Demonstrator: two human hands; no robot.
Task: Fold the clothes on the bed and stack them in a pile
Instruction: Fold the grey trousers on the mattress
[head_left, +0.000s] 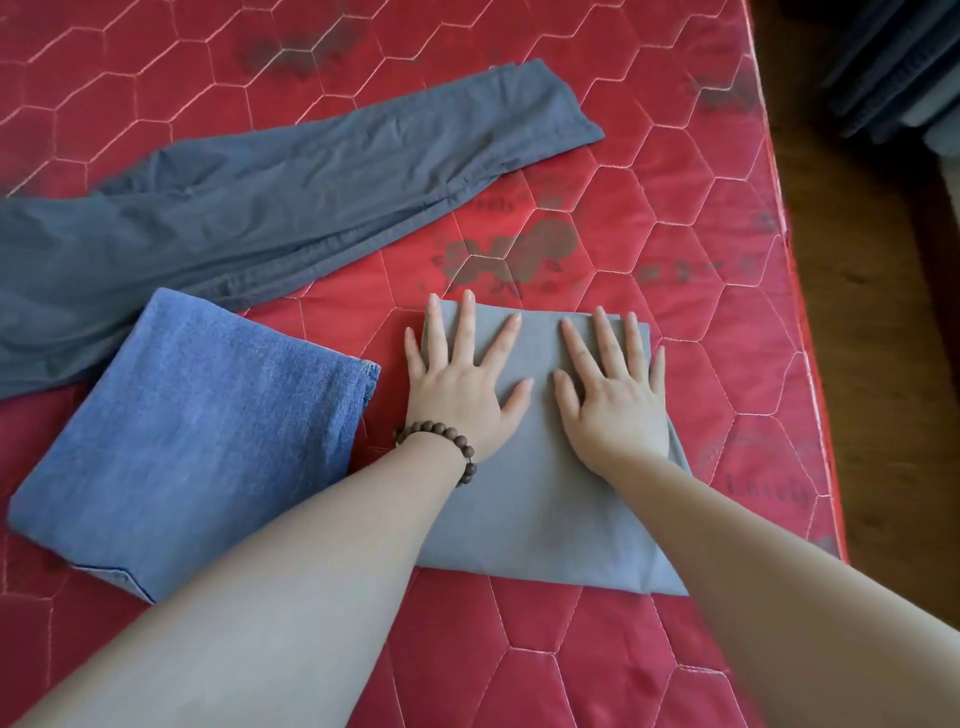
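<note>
A folded grey garment (545, 514) lies on the red quilted mattress (727, 218). My left hand (457, 384), with a brown bead bracelet at the wrist, presses flat on its far left part with fingers spread. Beside it, my right hand (613, 389) presses flat on the far right part. To the left lies a folded blue denim garment (208, 436), apart from the grey one. Behind both, a dark blue-grey pair of trousers (270, 202) lies unfolded and stretched diagonally across the bed.
The mattress edge (810, 364) runs down the right side, with a brown wooden floor (893, 415) beyond it. Dark folded fabric (893, 67) sits off the bed at the top right.
</note>
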